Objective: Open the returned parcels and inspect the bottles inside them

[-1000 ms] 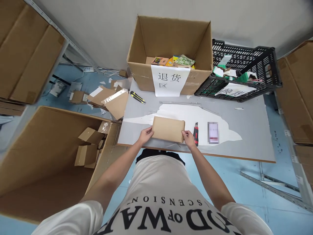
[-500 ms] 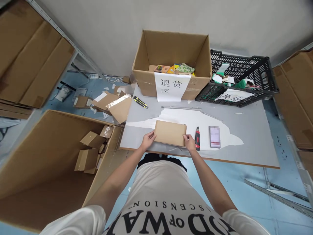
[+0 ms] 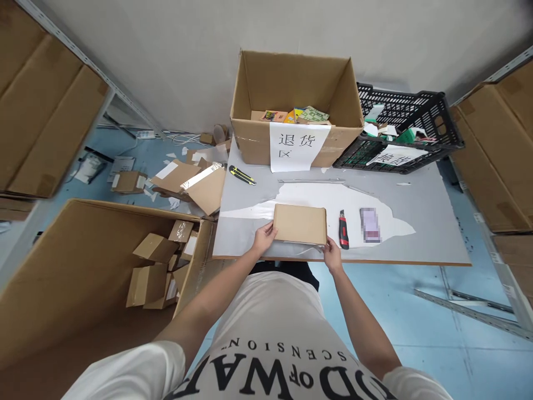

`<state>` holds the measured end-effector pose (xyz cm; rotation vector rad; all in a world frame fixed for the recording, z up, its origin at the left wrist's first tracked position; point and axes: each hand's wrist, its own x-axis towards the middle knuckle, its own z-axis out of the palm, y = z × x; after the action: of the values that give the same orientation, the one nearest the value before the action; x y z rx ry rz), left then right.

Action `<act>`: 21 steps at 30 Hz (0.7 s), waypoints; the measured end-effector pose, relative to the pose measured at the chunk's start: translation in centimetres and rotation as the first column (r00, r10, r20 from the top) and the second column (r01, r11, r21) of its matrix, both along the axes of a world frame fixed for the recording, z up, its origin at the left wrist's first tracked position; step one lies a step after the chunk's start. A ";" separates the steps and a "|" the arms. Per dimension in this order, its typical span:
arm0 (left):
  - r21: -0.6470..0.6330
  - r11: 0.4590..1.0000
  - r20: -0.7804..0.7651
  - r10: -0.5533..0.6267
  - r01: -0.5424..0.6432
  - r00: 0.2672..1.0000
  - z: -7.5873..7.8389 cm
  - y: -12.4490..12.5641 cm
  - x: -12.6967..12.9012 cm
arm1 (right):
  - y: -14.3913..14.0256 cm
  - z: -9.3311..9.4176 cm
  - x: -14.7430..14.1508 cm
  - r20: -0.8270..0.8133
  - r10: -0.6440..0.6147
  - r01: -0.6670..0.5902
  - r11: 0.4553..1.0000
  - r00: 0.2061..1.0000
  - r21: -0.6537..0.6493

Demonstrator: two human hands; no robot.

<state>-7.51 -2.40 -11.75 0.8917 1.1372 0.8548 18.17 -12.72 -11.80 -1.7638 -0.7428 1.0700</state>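
Grey and worn white in patches, the table [image 3: 416, 244] is backed by a wall, with an open carton [image 3: 295, 97] bearing a paper sign and a black crate [image 3: 416, 119] at its far edge. A flat brown parcel [image 3: 300, 223] is lying near the table's front edge and is gripped at both ends: the left hand [image 3: 264, 240] is closed on its near-left corner, the right hand [image 3: 332, 255] is pinching its near-right corner. The parcel appears sealed and uncut, so the work on it is judged barely begun. Just to the right of the right hand's hold a red box cutter [image 3: 343, 229] is lying untouched, with a phone [image 3: 370, 225] beyond it. A yellow cutter [image 3: 242, 175] is lying well beyond the left hand.
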 end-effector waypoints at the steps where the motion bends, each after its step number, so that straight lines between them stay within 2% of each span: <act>1: -0.006 1.000 0.009 -0.005 0.005 1.000 0.0 0.1 0.0 | -0.2 -0.1 -0.2 0.006 0.027 -0.027 1.000 1.000 0.013; 9: -0.010 1.000 0.039 -0.002 0.003 0.999 -0.5 0.3 0.0 | 0.1 -0.4 -1.4 0.117 -0.018 0.019 1.000 0.993 -0.011; 13: 0.003 1.000 0.049 -0.011 0.011 0.999 -0.8 0.3 0.1 | -0.1 -0.6 -1.2 0.197 0.006 0.004 0.999 0.980 -0.049; 21: 0.008 1.000 0.057 -0.026 0.025 0.998 -1.0 0.3 0.0 | -0.2 -0.6 -1.2 0.256 0.032 -0.011 0.997 0.966 -0.082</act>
<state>-7.51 -2.14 -12.74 0.8804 1.0717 0.8588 16.98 -12.88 -12.42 -1.9922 -0.8891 0.9041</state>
